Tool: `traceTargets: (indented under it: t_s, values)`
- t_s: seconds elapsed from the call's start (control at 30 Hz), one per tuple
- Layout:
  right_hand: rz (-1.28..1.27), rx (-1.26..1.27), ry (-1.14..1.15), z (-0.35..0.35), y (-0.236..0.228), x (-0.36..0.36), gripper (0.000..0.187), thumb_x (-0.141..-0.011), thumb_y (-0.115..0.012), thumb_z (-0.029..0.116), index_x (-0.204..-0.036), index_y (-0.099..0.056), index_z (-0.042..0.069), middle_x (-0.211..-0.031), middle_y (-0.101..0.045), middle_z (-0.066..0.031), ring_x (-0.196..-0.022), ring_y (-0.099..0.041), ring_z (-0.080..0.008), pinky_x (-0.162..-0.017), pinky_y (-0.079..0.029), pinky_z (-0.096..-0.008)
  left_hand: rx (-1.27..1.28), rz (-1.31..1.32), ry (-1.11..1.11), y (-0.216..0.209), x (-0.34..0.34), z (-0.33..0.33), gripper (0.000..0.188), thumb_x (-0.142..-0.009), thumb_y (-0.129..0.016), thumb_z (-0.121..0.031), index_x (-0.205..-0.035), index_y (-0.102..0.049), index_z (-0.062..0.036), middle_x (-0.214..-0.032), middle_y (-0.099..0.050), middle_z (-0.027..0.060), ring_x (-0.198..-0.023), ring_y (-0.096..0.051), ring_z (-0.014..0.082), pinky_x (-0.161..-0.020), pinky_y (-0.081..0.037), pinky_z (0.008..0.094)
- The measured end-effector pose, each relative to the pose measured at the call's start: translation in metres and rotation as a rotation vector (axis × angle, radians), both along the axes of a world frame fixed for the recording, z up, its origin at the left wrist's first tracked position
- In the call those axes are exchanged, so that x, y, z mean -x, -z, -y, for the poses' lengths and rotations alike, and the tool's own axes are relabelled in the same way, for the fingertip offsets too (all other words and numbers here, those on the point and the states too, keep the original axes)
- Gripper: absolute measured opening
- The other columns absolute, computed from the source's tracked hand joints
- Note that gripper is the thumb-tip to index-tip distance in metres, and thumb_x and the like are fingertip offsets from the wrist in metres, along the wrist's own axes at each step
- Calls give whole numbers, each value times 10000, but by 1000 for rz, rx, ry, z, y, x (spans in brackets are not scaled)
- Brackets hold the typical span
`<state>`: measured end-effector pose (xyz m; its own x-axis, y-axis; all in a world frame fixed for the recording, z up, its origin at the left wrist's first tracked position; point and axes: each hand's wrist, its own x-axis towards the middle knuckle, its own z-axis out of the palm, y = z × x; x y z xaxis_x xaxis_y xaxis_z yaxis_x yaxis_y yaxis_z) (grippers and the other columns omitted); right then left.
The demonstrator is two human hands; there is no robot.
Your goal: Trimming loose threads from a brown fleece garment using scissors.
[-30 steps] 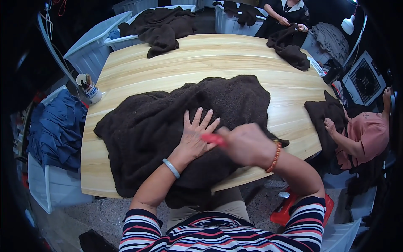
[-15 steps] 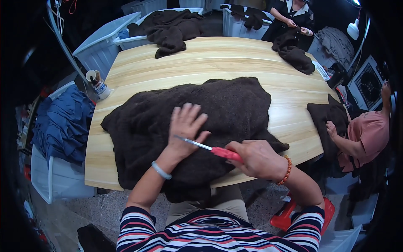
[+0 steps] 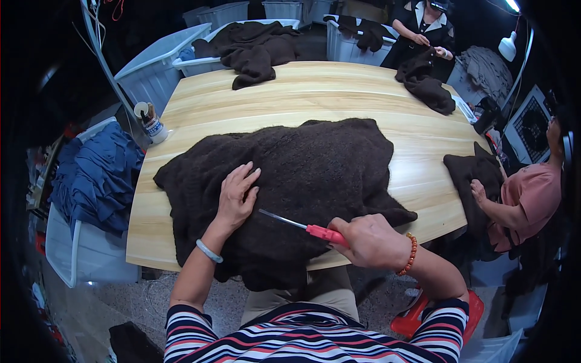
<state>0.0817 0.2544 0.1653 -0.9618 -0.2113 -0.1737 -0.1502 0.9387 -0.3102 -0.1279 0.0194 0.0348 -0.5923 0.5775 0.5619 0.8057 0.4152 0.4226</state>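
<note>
A dark brown knitted garment (image 3: 315,163) lies spread and rumpled on the wooden table, its near part hanging over the front edge. My left hand (image 3: 237,196) rests on its left half, fingers stretched forward and thumb apart, holding nothing. In my right hand (image 3: 375,242) is a red-handled tool (image 3: 324,233) with a slim metal blade; the fist hides part of the handle, so its exact kind is unclear. The blade points left over the knit, its tip a little right of my left wrist and apart from it.
The table (image 3: 339,91) also carries a white container (image 3: 156,128) of tools at the left. Bins with blue cloth (image 3: 94,178) and brown knitwear (image 3: 260,45) stand around. One person (image 3: 532,193) sits at the right, another (image 3: 423,36) stands far right; both handle brown knits. A red stool (image 3: 472,314) is behind my right arm.
My left hand has slid left and nearer to me, away from the blade. The blade no longer overlaps that hand. The right hand keeps its grip, moved slightly nearer.
</note>
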Motion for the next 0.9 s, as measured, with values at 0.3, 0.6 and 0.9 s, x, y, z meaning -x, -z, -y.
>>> traceTargets:
  t_s: [0.3, 0.6, 0.9]
  values:
    - [-75, -67, 179, -2, -14, 5, 270, -916, -629, 280, -1083, -567, 78, -730, -645, -160, -691, -648, -360, -631, -488, -461, -295, 360, -92, -6, 47, -10, 369, -865, -710, -107, -1211, -623, -14, -954, -623, 46, -713, -530, 74, -690, -479, 226]
    - [-249, 27, 182, -18, -4, 11, 205, -914, -602, 232, -1010, -555, 57, -687, -642, -186, -692, -658, -391, -637, -506, -495, 68, 286, -105, -45, 68, -72, 398, -829, -710, -350, -1082, -688, -44, -1066, -669, 173, -1014, -647, 293, -880, -509, 393]
    - [-153, -94, 264, -42, -3, 22, 218, -888, -622, 239, -930, -555, 36, -710, -646, -213, -728, -656, -414, -679, -506, -514, -77, 371, -70, -23, 68, -97, 117, -818, -690, -156, -875, -716, -58, -840, -717, 118, -807, -703, 260, -743, -545, 360]
